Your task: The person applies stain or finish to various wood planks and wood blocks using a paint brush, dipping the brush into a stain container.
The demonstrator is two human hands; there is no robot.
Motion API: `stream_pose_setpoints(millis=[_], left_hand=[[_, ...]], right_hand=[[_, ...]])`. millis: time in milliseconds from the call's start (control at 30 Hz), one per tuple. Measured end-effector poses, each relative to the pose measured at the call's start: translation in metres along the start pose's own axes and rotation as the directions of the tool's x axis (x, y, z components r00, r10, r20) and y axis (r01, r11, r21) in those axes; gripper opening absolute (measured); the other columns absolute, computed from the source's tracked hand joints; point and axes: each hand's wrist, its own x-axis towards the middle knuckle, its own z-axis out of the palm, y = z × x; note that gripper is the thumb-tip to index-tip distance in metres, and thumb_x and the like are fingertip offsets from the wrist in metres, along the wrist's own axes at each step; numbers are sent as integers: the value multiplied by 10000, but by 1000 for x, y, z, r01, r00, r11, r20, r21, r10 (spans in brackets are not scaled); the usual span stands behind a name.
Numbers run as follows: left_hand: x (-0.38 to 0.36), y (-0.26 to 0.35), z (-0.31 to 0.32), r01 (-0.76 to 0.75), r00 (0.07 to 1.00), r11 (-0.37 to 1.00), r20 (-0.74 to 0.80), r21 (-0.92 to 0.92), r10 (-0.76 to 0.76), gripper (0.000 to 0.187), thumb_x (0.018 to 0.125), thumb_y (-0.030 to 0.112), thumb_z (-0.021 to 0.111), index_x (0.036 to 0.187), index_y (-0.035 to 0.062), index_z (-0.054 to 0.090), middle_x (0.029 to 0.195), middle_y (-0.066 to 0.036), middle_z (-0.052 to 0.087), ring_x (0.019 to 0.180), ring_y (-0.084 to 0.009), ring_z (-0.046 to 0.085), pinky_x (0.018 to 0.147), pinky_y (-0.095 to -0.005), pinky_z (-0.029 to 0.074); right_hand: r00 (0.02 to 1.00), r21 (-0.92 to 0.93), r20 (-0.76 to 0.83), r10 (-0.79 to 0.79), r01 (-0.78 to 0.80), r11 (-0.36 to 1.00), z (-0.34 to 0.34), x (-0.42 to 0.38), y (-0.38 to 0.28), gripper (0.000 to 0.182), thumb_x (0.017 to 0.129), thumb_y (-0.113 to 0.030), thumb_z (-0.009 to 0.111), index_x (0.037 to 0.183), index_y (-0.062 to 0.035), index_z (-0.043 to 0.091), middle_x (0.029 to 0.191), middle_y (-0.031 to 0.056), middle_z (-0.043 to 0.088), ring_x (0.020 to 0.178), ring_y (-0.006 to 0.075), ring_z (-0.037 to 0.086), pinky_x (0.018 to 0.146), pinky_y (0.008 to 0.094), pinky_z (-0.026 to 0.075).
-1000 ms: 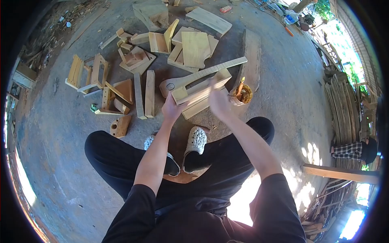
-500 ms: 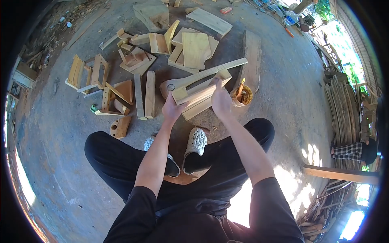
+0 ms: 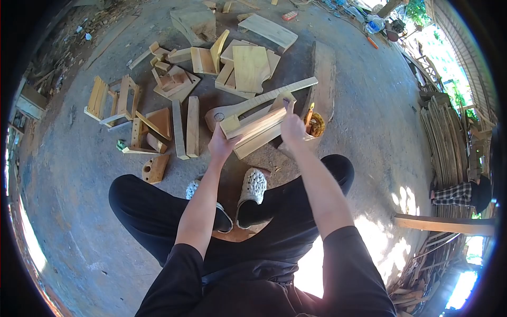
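My left hand (image 3: 221, 145) is closed round the left end of a pale wooden piece (image 3: 259, 124), a long bar with a block at each end, held tilted up to the right. At its right end, my right hand (image 3: 293, 129) has curled fingers against the end block (image 3: 285, 100), which shows a dark spot. Whether those fingers hold something small is hidden. Just beyond lies a long tapered wooden part (image 3: 264, 98) with a round hole. Under the held piece is another pale board (image 3: 259, 142). Beside my right hand stands a pot (image 3: 318, 126) with a brush (image 3: 309, 112) in it.
Two upright bars (image 3: 193, 127) stand left of my left hand. Farther left are a small slatted wooden assembly (image 3: 127, 95) and a holed block (image 3: 156, 169). Boards (image 3: 251, 68) pile up ahead, and a long plank (image 3: 323, 74) lies behind the pot. A person (image 3: 465, 195) is at far right.
My right hand has shifted slightly right along the wooden piece, toward its end block. My left hand keeps its hold. The whole view has moved a little.
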Motion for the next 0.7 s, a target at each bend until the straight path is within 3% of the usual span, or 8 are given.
stream_pose_setpoints(millis=[67,200,233,333,400,467,533,700], left_hand=[[-1,2,0,-32,999,999,-19,-23,32,667,790,358,911,1314,139,561,1231,-103,751,1200,-328,708,977,-441,533],[4,-5,3,-16,1000,996,-4,-91,16,661,790,333,914,1312,130,563,1229,-81,756,1187,-294,720,975,-412,537],[7,-5,5,-23,1000,996,-7,-91,23,661,790,333,914,1312,130,563,1229,-81,756,1187,-294,720,975,-412,537],[3,-13,5,-47,999,997,-9,-65,47,660,790,321,916,1311,122,564,1235,-74,756,1193,-275,719,974,-397,538],[4,-17,9,-86,996,981,-13,-176,85,675,750,300,944,1290,124,578,1221,-76,755,1164,-282,720,947,-392,547],[1,-11,7,-25,1000,996,7,-89,26,667,756,283,941,1289,121,575,1222,-75,754,1166,-279,720,951,-393,546],[2,0,-2,26,1000,1000,12,3,-26,659,762,266,939,1289,118,571,1223,-75,754,1167,-275,721,955,-393,546],[6,-22,7,-20,999,999,25,31,20,767,777,339,931,1386,138,510,1262,-102,743,1181,-322,717,972,-423,544]], right_hand=[[987,167,-154,44,-18,986,18,-18,-31,696,981,-92,542,1623,19,297,828,222,739,767,399,756,661,547,593],[938,101,-19,-346,346,933,15,-93,-90,758,948,-57,537,1632,67,235,799,189,719,702,364,743,568,522,577],[938,100,-26,-346,347,932,16,-96,-87,758,948,-57,537,1632,67,235,799,189,719,702,364,743,568,522,577],[823,44,15,-567,566,823,9,-89,-60,795,940,-31,543,1666,-3,219,777,170,702,699,353,740,568,493,575],[925,41,87,-370,368,929,-12,-55,-27,751,968,-30,520,1662,-14,232,830,198,726,756,374,753,644,523,589],[989,-110,64,-133,139,984,-1,-3,19,708,1006,-81,507,1662,-51,242,931,235,755,856,399,769,765,558,599],[981,-221,136,-135,163,962,-36,30,45,578,1022,-161,527,1588,-102,426,1044,212,768,948,386,778,767,528,620],[976,-186,202,-76,115,976,-123,76,82,520,1036,-217,536,1548,-151,477,1148,233,756,1060,430,744,890,560,581]])
